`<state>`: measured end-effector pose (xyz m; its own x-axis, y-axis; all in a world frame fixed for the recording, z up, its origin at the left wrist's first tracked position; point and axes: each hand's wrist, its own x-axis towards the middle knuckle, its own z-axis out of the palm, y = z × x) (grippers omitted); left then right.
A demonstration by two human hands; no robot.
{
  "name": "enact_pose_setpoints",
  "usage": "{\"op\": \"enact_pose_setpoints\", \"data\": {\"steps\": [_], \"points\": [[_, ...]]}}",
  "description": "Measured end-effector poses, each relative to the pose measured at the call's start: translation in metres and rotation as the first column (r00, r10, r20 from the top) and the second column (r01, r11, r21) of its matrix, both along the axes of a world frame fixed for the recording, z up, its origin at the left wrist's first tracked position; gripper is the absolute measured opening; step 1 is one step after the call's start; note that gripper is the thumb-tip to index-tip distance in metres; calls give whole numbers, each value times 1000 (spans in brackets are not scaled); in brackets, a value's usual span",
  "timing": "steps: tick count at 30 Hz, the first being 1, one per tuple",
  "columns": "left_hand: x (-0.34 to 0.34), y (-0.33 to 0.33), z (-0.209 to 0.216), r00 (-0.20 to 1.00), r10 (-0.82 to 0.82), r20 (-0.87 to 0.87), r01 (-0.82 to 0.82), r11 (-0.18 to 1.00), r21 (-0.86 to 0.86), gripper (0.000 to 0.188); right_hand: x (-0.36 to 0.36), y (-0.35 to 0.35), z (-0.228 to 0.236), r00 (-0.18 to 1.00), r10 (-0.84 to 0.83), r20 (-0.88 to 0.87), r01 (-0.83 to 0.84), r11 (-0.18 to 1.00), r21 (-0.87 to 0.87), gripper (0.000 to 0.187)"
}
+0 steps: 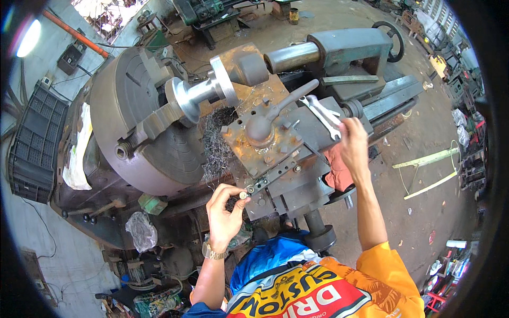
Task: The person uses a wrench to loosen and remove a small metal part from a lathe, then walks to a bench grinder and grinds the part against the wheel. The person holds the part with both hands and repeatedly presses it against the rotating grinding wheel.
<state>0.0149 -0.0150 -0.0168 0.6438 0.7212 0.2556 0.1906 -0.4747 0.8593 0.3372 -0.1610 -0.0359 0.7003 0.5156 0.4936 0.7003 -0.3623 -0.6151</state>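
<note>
My left hand (225, 216) is closed in a pinch at the near end of a dark bar with holes (273, 174), beside the lathe's tool post (260, 148). Between thumb and forefinger shows a small round metal piece (243, 195); whether it is joined to the bar I cannot tell. My right hand (354, 143) is over the right side of the carriage, next to an open-end wrench (321, 117) lying there. Its fingers are smeared, and what they touch or hold is unclear. A long clamping handle (291, 99) rises from the tool post.
A large lathe chuck (143, 127) grips a shiny flanged workpiece (199, 94) at left. Metal shavings (217, 146) heap below it. The tailstock (350, 50) stands at the far right. A pink cloth (337, 168) hangs by the carriage. A pale frame (429, 169) lies on the floor.
</note>
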Motion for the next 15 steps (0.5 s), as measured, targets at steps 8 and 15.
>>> {"op": "enact_pose_setpoints", "data": {"steps": [8,15], "points": [[-14,5,-4,986,-111,127,135,970,-202,43,-187,-81,33,698,157,-699,-213,977,8,23],[-21,10,-14,949,-195,249,264,922,-284,50,-250,-56,19,628,272,-729,-284,953,111,22]]}}
